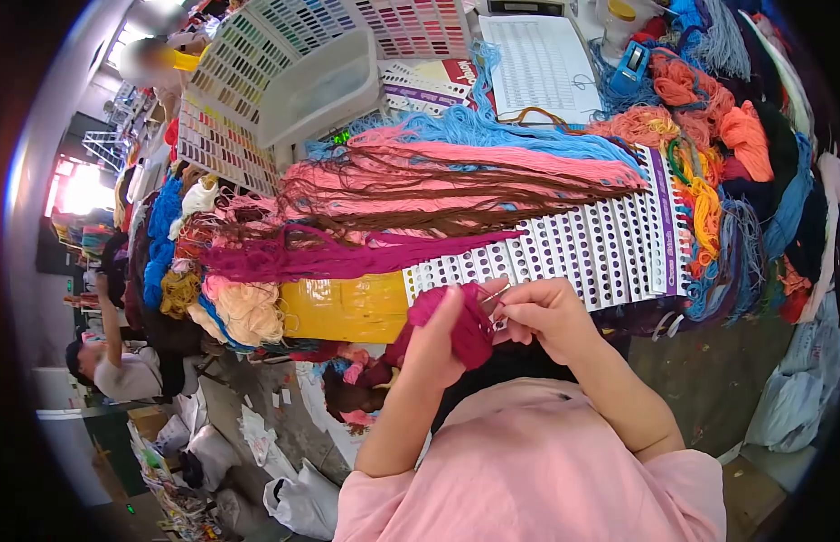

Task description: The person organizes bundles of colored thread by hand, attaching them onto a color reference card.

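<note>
A bundle of magenta thread is gripped in my left hand, held just off the table's front edge. My right hand is closed beside it, fingertips pinched together near the bundle; what lies between them is too small to make out. Just beyond my hands lies a white card with rows of punched holes. Magenta strands are stretched out across its left part. Behind those, brown strands and pink strands lie fanned over the table, with light blue thread further back.
Colour sample boards and a translucent plastic bin stand at the back left. A printed sheet and a blue device lie behind. Tangled skeins heap up on the right. Another person is at far left.
</note>
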The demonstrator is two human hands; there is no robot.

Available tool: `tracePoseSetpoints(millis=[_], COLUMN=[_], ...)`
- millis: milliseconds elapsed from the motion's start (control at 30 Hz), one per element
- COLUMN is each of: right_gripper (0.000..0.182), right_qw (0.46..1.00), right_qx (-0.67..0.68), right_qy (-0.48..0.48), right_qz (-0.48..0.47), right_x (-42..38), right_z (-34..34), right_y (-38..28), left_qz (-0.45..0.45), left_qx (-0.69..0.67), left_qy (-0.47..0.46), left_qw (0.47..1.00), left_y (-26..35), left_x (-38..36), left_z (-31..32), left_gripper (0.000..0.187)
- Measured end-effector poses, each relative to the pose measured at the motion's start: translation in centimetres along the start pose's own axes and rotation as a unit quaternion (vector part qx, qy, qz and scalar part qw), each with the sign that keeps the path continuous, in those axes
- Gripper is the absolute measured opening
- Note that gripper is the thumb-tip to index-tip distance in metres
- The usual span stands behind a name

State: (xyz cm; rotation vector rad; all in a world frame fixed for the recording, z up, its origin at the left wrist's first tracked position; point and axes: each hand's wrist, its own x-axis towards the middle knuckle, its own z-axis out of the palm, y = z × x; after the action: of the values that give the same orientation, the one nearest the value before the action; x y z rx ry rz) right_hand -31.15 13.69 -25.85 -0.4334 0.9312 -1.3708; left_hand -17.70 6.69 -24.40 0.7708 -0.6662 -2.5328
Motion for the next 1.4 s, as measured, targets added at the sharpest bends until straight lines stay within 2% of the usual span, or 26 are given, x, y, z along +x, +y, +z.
tracePoseSetpoints(millis=[67, 100, 200, 300, 400, 500, 600, 700, 800, 900, 1000, 1100, 1200, 1300, 1400], right_gripper=[0.010, 0.010, 0.011, 0.013, 0.009, 0.008, 0.009, 0.010, 0.010, 0.010, 0.010, 0.010, 0.010, 0.010, 0.013], right_qw=[1.000, 1.000, 0.998, 0.999, 0.998, 0.999, 0.996, 0.991, 0.995, 0.997, 0.999, 0.998, 0.996, 0.997, 0.997], right_qx=[-0.008, -0.013, 0.046, 0.037, -0.006, 0.002, 0.069, 0.131, 0.093, 0.074, 0.009, 0.015, 0.026, 0.009, 0.018], right_qy=[-0.003, -0.007, -0.002, -0.010, 0.036, 0.032, -0.018, -0.014, -0.017, -0.027, -0.024, -0.027, -0.023, -0.056, -0.033], right_qz=[0.003, 0.006, 0.030, 0.037, 0.056, 0.043, 0.054, 0.027, -0.010, 0.003, 0.037, 0.051, 0.077, 0.056, 0.064], right_x=[0.0, 0.1, 0.3, 0.6, 0.5, 0.3, 0.2, 0.3, 0.3, 0.1, -0.2, -0.2, -0.2, 0.0, -0.1], right_z=[0.2, 0.3, 0.8, 1.1, 3.5, 2.9, 1.7, 1.4, 2.2, 1.9, 1.5, 1.9, 2.2, 1.8, 1.2], right_y=[0.0, 0.0, -0.4, 0.3, -0.6, -0.4, -0.1, 0.2, 0.0, -0.2, -0.8, -1.3, -1.5, -0.6, -0.3], left_qz=[0.034, 0.033, 0.009, 0.006, 0.015, 0.014, 0.007, -0.006, 0.046, 0.050, 0.058, 0.055, 0.041, 0.046, 0.040], left_qx=[0.145, 0.089, -0.079, -0.073, -0.043, -0.067, -0.070, -0.175, -0.072, -0.066, -0.056, -0.089, -0.048, 0.004, -0.049], left_qy=[-0.009, 0.023, -0.044, 0.007, -0.021, -0.028, -0.042, -0.029, -0.012, 0.022, 0.008, -0.048, -0.061, 0.060, 0.029], left_qw=[0.989, 0.995, 0.996, 0.997, 0.999, 0.997, 0.997, 0.984, 0.996, 0.996, 0.997, 0.993, 0.996, 0.997, 0.998], left_y=[-0.5, -0.5, -0.2, -0.3, -0.5, -0.2, -0.2, 0.0, -0.7, -0.8, -0.7, -1.4, -1.2, -0.6, -0.6], left_x=[-0.3, -0.3, -0.3, -0.4, -0.4, -0.6, -0.7, -0.9, -1.0, -0.8, -0.8, -0.4, -0.3, -0.7, -0.6], left_z=[-0.1, -0.1, -0.9, -0.9, -1.3, -1.3, -1.6, -1.4, -1.6, -1.0, -0.9, -2.4, -2.8, -1.1, -1.3], left_gripper=[0.044, 0.034, 0.033, 0.033, 0.034, 0.034, 0.046, 0.034, 0.029, 0.025, 0.023, 0.023, 0.032, 0.032, 0.026])
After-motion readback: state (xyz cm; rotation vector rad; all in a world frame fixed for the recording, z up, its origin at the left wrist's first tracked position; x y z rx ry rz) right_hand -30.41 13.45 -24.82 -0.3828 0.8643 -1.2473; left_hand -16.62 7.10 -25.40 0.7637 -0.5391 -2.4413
